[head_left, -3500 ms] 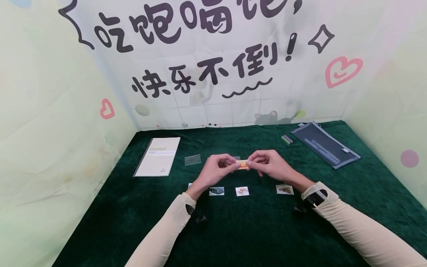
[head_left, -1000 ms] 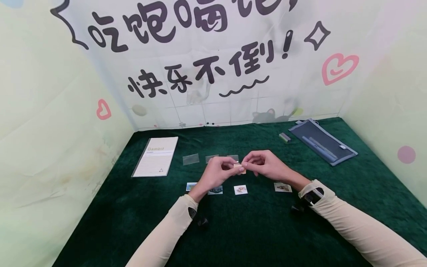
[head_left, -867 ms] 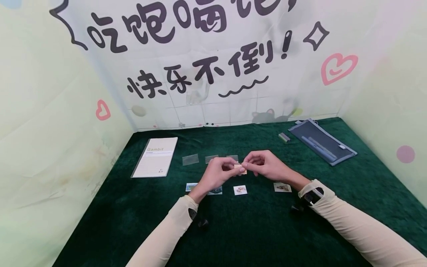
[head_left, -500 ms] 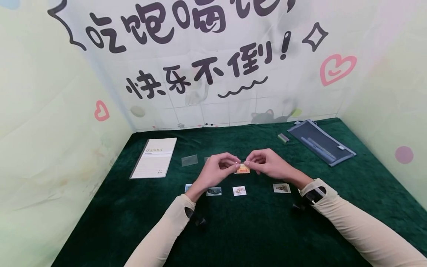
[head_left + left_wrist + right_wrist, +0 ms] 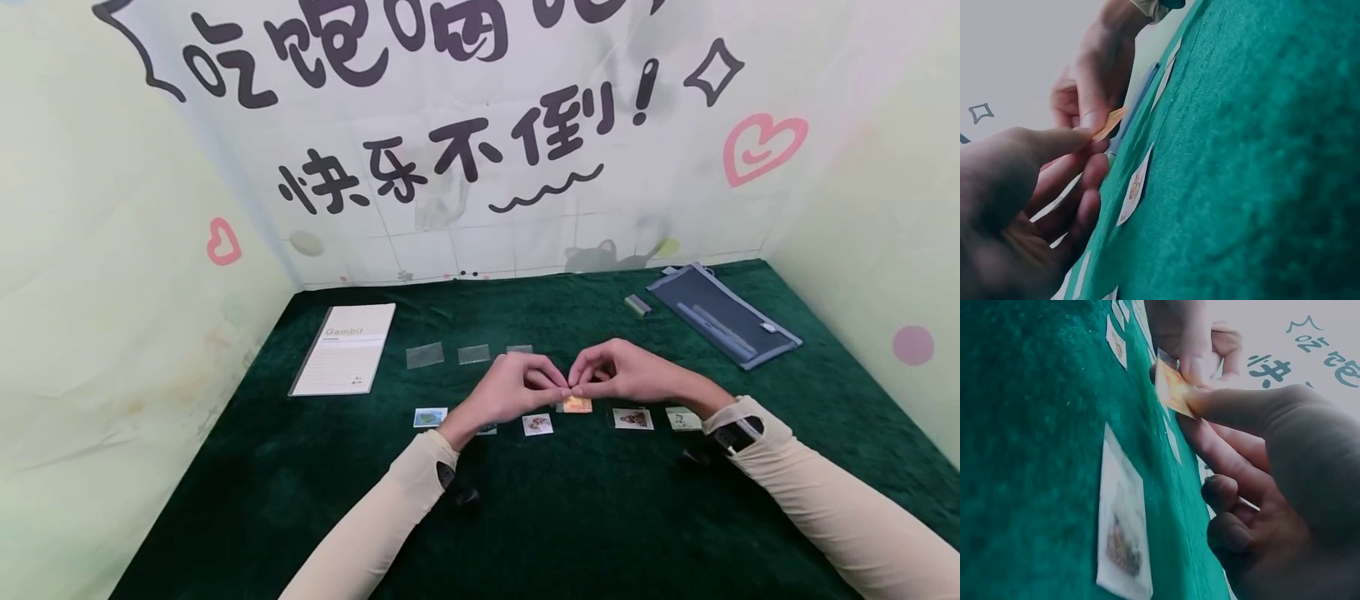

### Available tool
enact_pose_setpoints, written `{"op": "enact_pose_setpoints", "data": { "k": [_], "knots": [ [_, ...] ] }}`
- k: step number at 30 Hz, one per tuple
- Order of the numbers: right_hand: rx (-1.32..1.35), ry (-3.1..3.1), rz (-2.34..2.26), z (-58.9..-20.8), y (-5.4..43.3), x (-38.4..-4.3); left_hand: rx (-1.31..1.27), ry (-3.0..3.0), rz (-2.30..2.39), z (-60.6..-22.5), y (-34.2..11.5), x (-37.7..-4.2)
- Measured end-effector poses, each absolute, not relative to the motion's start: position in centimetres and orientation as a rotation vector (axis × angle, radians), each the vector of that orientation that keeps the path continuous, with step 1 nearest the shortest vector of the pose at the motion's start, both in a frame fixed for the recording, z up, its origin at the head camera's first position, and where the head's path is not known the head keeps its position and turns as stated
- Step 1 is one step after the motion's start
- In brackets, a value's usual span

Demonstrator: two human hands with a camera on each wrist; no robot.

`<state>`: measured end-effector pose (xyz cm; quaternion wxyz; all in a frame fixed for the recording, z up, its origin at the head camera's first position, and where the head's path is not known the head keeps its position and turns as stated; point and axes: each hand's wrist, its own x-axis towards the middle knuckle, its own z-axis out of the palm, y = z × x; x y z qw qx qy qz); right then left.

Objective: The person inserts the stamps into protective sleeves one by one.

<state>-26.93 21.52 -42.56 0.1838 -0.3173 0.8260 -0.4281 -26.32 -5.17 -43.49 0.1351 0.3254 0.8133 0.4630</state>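
Note:
In the head view, my left hand (image 5: pixel 521 387) and right hand (image 5: pixel 630 373) meet over the table, fingertips touching. Between thumbs and fingers both pinch a small orange stamp-like card (image 5: pixel 577 405). A clear margin, like a transparent sleeve, shows at its edge in the right wrist view, where the orange card (image 5: pixel 1174 387) stands tilted. Below the hands lie a pink-and-white picture card (image 5: pixel 537 425) and a brown picture card (image 5: pixel 632 419). A pale card (image 5: pixel 682 419) lies by my right wrist. A blue picture card (image 5: pixel 430 417) is left of my left wrist, which partly covers a dark card (image 5: pixel 487 430).
Three clear sleeves (image 5: pixel 425 356) lie in a row behind the cards. A notebook (image 5: pixel 345 350) is at the back left. At the back right are a small eraser-like block (image 5: pixel 637 306) and a blue mesh zip pouch (image 5: pixel 723 317) with pens inside. Green cloth (image 5: pixel 555 517) covers the table.
Both hands have moved right and slightly nearer with the orange card, fingertips closer together. The pale card at the right and the sleeves behind have come into view.

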Motion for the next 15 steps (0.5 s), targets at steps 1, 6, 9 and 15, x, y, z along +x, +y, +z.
{"op": "enact_pose_setpoints", "data": {
  "k": [1,6,9,15],
  "knots": [
    [-0.909,2.305,-1.192,-42.62,21.65,-26.87,0.957,2.346,1.315,-43.46,-5.16,-26.26],
    [-0.974,2.267,-1.108,-42.96,21.82,-26.64,1.018,2.316,1.220,-43.63,-5.22,-26.00],
    [-0.984,2.280,-1.074,-43.10,21.80,-26.54,1.048,2.330,1.198,-43.87,-5.13,-25.90],
    [-0.992,2.332,-1.021,-43.21,21.94,-26.33,1.039,2.378,1.169,-44.31,-4.84,-25.72]
  ]
}}
